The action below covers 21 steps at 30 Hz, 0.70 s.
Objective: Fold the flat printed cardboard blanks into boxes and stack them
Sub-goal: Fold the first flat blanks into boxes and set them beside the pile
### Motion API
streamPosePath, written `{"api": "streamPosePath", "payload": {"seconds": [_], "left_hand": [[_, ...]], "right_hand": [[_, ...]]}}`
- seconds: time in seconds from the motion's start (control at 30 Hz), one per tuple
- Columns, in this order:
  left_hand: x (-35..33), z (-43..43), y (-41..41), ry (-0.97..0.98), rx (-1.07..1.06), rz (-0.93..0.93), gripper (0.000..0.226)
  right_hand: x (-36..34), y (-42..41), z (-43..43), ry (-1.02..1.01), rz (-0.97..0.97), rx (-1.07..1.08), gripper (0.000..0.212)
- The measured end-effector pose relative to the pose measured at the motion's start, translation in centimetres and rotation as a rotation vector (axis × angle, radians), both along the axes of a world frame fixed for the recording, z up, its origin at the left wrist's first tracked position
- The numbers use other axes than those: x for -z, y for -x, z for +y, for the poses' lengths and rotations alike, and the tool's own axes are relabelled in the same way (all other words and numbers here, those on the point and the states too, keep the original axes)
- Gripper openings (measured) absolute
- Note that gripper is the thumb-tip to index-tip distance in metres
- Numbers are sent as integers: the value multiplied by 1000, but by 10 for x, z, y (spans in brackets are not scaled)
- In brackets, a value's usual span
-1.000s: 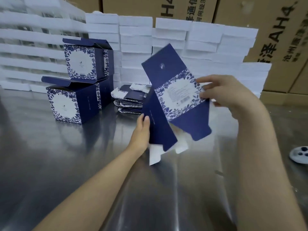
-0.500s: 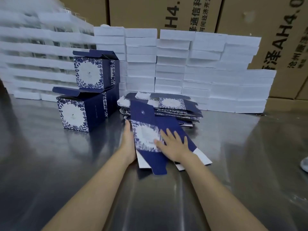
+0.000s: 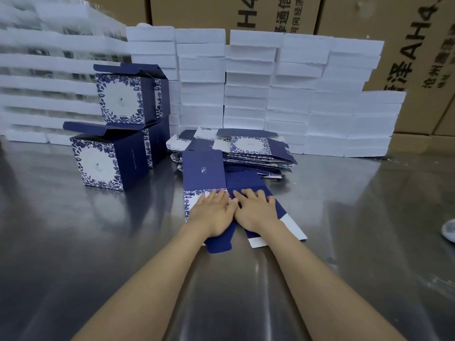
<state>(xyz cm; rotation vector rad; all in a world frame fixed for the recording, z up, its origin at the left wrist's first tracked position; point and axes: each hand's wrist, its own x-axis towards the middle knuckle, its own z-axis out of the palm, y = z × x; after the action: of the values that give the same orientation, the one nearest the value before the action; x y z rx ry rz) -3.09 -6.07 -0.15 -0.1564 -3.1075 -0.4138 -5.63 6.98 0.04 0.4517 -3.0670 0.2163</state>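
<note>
Left of the worktop's middle, toward the far edge: folded navy boxes with blue-and-white leaf print (image 3: 110,163) stood stacked, lid flaps up; one more box (image 3: 128,99) sat on top. None of these had shifted over the last second.

Mid-worktop: flat navy cardboard blank with a leaf-print panel (image 3: 204,175), a second ago held up in the air between both hands, lay flat on the steel worktop (image 3: 73,254), just in front of the pile of unfolded printed blanks (image 3: 246,153). Left hand (image 3: 213,215) fingers straight, spread, pressing on the printed panel. Right hand (image 3: 254,212) likewise flat, fingers spread, pressing the navy panel beside it; the two hands touched at the thumbs.

Judgement: blank was laid down to crease it flat; erecting it has not yet begun, so one more box is pending.

Behind, along the far edge: white foam slabs (image 3: 295,94) in rows, brown cartons (image 3: 394,33) beyond
</note>
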Motion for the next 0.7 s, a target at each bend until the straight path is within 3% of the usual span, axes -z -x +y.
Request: {"api": "streamPosePath", "payload": {"seconds": [0.17,0.3,0.37,0.43,0.53,0.6,0.7], "left_hand": [[-4,-34,-3,107,-160,-49,70],[-6,-56,-14,75,-425,-55,74],[-5,-53,-18,-6,-437,2,71],[-8,-51,-19,-304,-354,165,62],[-20,-48,-20,-1014,-237,347,41],[-22,-46,-20,-1215,-141,433,32],[-21,-40,-18,-1442,-20,475,45]], "right_hand": [[-5,13,31,23,-111,45,69],[-9,11,45,33,-96,112,76],[-7,9,47,150,-85,94,76],[-8,7,55,484,-94,70,67],[-17,7,72,1122,-157,35,41],[-21,6,79,1395,-252,31,33],[-21,8,81,1649,-383,-23,49]]}}
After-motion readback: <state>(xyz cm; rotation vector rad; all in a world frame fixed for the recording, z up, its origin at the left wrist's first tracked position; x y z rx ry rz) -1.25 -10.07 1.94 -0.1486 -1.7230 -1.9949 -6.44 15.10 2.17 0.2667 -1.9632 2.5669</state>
